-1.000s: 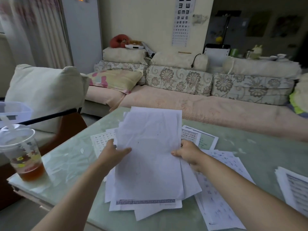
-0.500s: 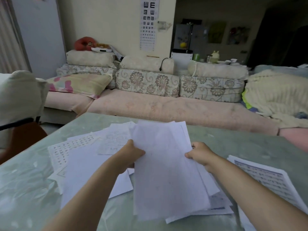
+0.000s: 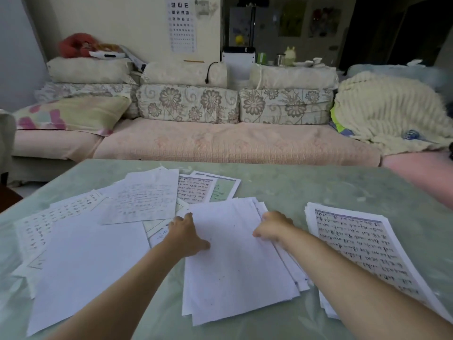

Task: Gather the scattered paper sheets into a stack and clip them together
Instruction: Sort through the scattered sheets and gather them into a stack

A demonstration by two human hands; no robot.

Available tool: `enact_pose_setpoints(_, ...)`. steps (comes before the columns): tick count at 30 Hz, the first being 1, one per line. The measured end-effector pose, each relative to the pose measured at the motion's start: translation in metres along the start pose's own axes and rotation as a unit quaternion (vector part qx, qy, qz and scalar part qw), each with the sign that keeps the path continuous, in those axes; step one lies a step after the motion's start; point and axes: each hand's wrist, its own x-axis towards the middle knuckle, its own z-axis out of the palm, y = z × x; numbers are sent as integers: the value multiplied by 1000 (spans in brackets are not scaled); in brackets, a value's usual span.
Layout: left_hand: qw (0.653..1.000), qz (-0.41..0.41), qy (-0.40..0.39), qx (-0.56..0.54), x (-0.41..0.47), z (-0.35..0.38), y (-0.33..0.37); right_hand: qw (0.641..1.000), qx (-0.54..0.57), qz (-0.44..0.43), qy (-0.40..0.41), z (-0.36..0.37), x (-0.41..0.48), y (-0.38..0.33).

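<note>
The left hand [image 3: 187,233] and right hand [image 3: 273,227] each grip a side edge of the half-gathered pile [image 3: 235,266], which lies flat mid-worktop [image 3: 318,185] with its sheets fanned out of line. It looks best to square the pile by nudging both edges inward before adding more. Loose sheets [image 3: 85,253] lie overlapping to its left and another batch [image 3: 362,246] just beside it on the right; no clip is in sight.
</note>
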Motion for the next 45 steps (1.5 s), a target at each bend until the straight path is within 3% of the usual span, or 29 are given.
enact_pose_setpoints(3,1000,13,-3,0,1,2,-6,988,148,34,-33,2,5,-5)
enact_pose_setpoints(8,999,31,9,14,0,5,-11,966,241,60,-70,-7,7,0)
enact_pose_setpoints(13,999,26,19,-1,-2,6,-9,945,255,85,-188,-6,2,-1)
enact_pose_setpoints(16,1000,15,24,-6,-4,6,-9,988,129,35,-76,9,-4,-2)
enact_pose_setpoints(19,999,2,31,-26,-6,6,-10,999,30,25,-18,18,-13,-9)
enact_pose_setpoints(26,996,-9,36,-84,-3,6,-17,960,266,64,-66,8,-12,-3)
enact_pose_setpoints(29,995,-8,39,-93,-2,7,-20,968,228,22,-103,8,-20,4)
enact_pose_setpoints(31,991,-19,44,-123,1,6,-22,972,219,-26,-84,9,-21,9)
enact_pose_setpoints(35,961,-45,80,-261,7,-3,-25,942,317,-100,-55,-1,-23,13)
enact_pose_setpoints(39,874,-14,57,-482,2,-25,-16,912,377,-160,6,-14,-27,10)
enact_pose_setpoints(41,863,38,67,-500,-2,-37,-6,902,384,-193,47,-20,-30,6)
enact_pose_setpoints(45,829,121,174,-518,-20,-61,22,879,381,-244,149,-36,-40,-9)
